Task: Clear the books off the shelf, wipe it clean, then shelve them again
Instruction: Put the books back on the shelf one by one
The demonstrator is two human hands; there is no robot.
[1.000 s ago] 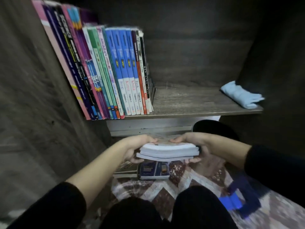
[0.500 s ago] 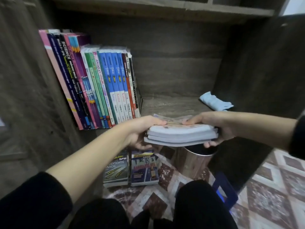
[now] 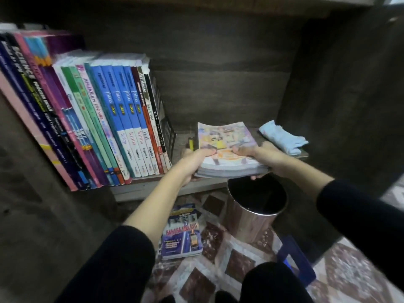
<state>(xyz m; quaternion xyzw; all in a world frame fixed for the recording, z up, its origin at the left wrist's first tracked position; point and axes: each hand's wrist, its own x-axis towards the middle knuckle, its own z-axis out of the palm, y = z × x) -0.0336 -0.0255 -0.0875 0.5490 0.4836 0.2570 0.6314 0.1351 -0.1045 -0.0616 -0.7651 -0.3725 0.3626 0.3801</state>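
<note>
Raised from lower down a second ago, the stack (image 3: 227,147) now tilts over the front edge of the shelf (image 3: 140,188), its far end above the board. Gripping its near corners are the left hand (image 3: 194,162) and right hand (image 3: 261,156), thumbs on the cover, fingers (image 3: 255,177) curled beneath. Upright books (image 3: 122,119) fill the shelf's left; a blue cloth (image 3: 282,136) lies at its right end.
</note>
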